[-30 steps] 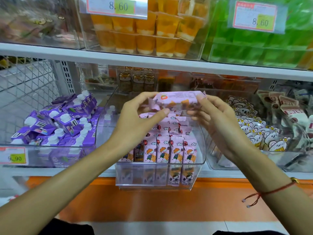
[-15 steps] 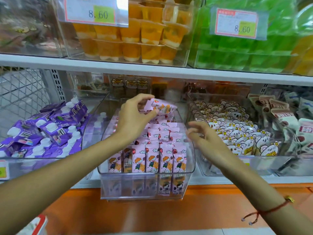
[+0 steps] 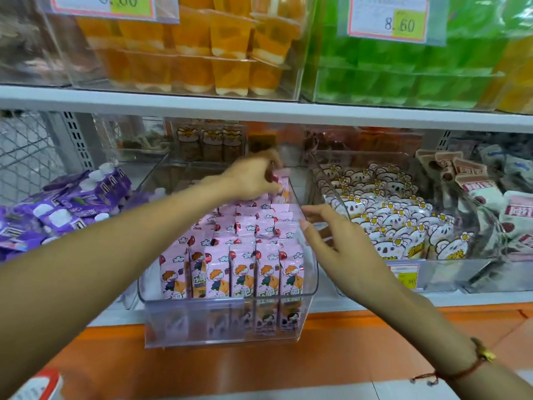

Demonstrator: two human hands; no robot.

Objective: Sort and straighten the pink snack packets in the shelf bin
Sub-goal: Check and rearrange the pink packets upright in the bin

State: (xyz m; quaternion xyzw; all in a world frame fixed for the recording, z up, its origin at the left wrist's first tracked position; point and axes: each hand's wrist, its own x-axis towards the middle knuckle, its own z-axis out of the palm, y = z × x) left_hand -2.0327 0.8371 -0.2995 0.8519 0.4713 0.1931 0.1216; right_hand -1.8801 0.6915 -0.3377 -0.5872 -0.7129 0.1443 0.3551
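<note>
L hand pinches a pink packet at the back right of the clear bin, R hand hovers w/ fingers loose & empty: shove too hard & upright rows may topple.

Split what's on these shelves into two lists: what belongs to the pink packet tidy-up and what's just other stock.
Job:
- pink packets
- clear bin holding them
- left hand, gripping a packet at the back
- right hand, open beside the bin

Other stock:
- purple pouches
- koala packets
- orange jelly cups
- green jellies
</note>
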